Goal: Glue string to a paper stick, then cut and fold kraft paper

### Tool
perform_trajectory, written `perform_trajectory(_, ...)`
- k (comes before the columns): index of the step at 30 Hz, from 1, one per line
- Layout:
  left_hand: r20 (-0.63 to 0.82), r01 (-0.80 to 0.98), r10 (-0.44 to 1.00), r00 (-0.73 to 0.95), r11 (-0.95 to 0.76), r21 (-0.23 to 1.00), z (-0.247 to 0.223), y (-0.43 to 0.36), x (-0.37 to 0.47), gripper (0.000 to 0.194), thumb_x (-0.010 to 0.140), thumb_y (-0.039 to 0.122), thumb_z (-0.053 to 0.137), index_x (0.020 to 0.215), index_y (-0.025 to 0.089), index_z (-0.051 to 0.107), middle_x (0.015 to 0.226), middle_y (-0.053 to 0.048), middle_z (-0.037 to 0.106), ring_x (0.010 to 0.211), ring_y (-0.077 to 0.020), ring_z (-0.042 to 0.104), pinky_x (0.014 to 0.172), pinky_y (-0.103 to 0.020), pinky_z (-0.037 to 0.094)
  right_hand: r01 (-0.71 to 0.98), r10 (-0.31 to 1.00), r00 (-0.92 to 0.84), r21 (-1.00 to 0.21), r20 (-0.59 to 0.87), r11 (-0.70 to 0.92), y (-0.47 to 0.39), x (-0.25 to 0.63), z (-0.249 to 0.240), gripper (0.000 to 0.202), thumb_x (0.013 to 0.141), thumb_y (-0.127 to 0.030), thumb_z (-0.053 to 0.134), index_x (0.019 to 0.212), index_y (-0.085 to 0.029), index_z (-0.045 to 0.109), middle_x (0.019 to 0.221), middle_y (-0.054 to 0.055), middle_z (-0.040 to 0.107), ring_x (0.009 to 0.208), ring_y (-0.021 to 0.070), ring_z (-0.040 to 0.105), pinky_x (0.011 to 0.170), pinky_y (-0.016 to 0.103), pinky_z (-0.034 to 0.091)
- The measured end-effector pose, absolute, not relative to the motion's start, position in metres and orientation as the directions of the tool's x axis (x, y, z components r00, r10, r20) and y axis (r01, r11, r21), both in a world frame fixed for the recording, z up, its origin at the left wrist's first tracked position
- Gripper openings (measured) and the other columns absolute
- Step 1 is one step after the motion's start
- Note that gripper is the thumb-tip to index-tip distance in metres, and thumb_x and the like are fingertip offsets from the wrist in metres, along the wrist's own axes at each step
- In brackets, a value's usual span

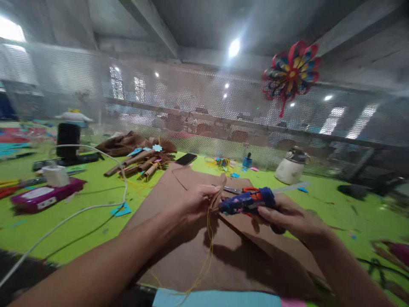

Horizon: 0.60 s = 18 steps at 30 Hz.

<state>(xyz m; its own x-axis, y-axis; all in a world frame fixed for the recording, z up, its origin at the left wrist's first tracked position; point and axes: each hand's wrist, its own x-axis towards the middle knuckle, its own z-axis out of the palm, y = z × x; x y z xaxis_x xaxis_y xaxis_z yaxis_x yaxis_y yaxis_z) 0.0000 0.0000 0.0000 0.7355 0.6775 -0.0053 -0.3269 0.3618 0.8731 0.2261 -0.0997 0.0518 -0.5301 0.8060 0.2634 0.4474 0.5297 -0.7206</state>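
My right hand [287, 217] is wrapped round a dark blue glue gun [246, 201], with a pale glue stick [292, 187] jutting from its back end. The gun's nozzle points left, up against a small folded piece of brown cardboard [217, 195]. Pinched in my left hand [200, 204] is that cardboard piece, from which thin yellow strings [209, 251] hang down. Behind the gun, scissors with orange handles [249, 189] lie partly hidden. A large brown cardboard sheet [182, 264] spreads beneath both hands.
Brown cardboard rolls [140, 164], a phone [186, 159] and a small blue bottle [247, 161] lie toward the back. A white jug [290, 165] stands at right. A white cable [124, 187] crosses the left side near a purple power strip [47, 195]. Perforated mesh [198, 111] rises behind.
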Motion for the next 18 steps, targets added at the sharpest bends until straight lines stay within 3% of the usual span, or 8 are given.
perform_trajectory(8,-0.006,-0.367,0.665,0.747,0.420,0.830,-0.0030,0.0078,-0.0009,0.018,0.077,0.023,0.066,0.086,0.008,0.067,0.070,-0.005,0.064,0.053,-0.0103,0.051,0.061,-0.027,0.043,0.439,0.837,-0.457,-0.742,0.301,0.506,-0.0905,0.2296,0.0491,0.048,0.094,-0.051,0.044,0.068,-0.015,0.063,0.064,0.003,0.057,0.058,0.0117,0.051,0.053,0.024,0.038)
perform_trajectory(18,0.027,-0.344,0.650,0.759,0.367,0.864,0.0031,0.0031,-0.0016,0.020,0.075,0.028,0.067,0.081,0.009,0.067,0.075,-0.009,0.067,0.067,-0.0176,0.060,0.070,-0.031,0.045,0.394,0.801,-0.530,-0.756,0.278,0.523,-0.0967,0.2253,0.0499,0.045,0.092,-0.052,0.048,0.075,-0.015,0.068,0.064,0.003,0.056,0.059,0.0121,0.051,0.053,0.024,0.039)
